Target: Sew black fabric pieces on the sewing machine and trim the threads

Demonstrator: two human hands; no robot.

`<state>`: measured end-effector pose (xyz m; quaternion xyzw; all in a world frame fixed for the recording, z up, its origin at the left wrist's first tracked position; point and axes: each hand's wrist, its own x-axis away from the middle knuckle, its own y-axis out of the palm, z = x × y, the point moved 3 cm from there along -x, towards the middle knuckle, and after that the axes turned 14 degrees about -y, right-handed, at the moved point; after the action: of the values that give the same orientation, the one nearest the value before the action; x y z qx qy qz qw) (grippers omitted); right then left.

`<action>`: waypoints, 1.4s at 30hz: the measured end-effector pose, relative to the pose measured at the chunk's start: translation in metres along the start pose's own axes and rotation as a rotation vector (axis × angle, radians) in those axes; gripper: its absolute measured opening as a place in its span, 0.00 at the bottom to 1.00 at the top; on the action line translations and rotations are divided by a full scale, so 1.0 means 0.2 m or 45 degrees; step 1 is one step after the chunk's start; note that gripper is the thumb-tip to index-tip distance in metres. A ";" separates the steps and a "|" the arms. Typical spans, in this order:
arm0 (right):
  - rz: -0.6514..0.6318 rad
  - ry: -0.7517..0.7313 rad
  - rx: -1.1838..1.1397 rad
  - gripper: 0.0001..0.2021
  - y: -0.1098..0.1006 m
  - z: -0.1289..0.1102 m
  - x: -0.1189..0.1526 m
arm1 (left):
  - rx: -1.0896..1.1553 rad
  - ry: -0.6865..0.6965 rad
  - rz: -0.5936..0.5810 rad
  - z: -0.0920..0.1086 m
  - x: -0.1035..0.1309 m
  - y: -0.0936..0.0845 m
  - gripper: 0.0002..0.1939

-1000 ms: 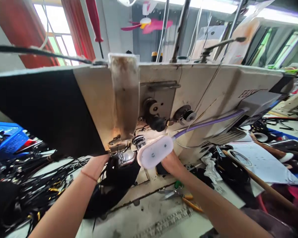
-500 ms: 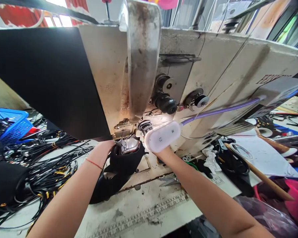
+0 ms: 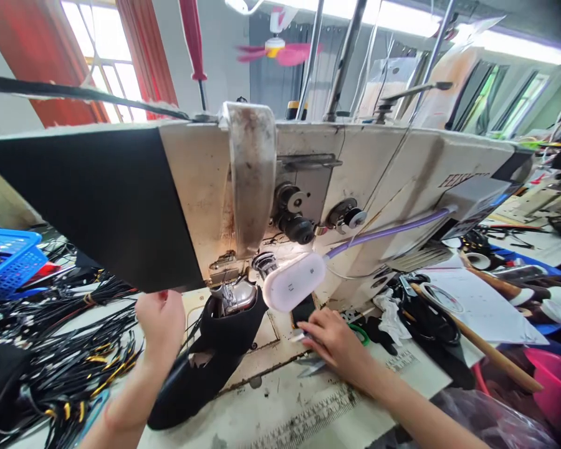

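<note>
Sewing machine (image 3: 203, 168): its cream body spanned the middle of the frame.
Black shoe-like piece (image 3: 234, 325): lay left of bottom centre, its opening at the shiny metal foot (image 3: 243, 296) under the machine; both hands were apart from it.
Pink bin (image 3: 554, 377): stood at lower right, a clear plastic bag (image 3: 477, 411) beside it.
Blue basket (image 3: 19, 274): sat at the left edge; small dark pieces lay inside, too jumbled to name.
Left hand (image 3: 163, 321): left of centre, just below the black panel (image 3: 107, 212); its fingers were curled in, and whether they gripped anything could not be told.
Right hand (image 3: 331, 340): right of centre, fingers bent and partly closed, tips at a small white item (image 3: 298, 338); whether it was pinched could not be told.
Scissors (image 3: 311, 366): blades showed just below that hand.
</note>
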<state>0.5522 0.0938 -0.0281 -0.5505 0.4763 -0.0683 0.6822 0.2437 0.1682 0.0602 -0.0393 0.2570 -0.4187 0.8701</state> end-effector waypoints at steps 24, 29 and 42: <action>0.518 -0.205 -0.409 0.06 0.07 -0.31 -0.49 | -0.171 0.425 -0.769 0.04 0.15 -0.01 0.10; 0.611 -0.940 0.082 0.10 -0.01 -0.22 -0.55 | -0.202 0.341 -0.781 0.07 0.12 0.02 0.10; 0.752 -0.933 0.053 0.15 0.17 -0.17 -0.53 | -0.336 0.258 -0.767 0.04 0.16 0.06 0.16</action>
<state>0.4557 0.1479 0.0066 -0.3653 0.3389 0.3180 0.8066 0.2730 0.1511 0.0505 -0.1837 0.3710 -0.6217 0.6649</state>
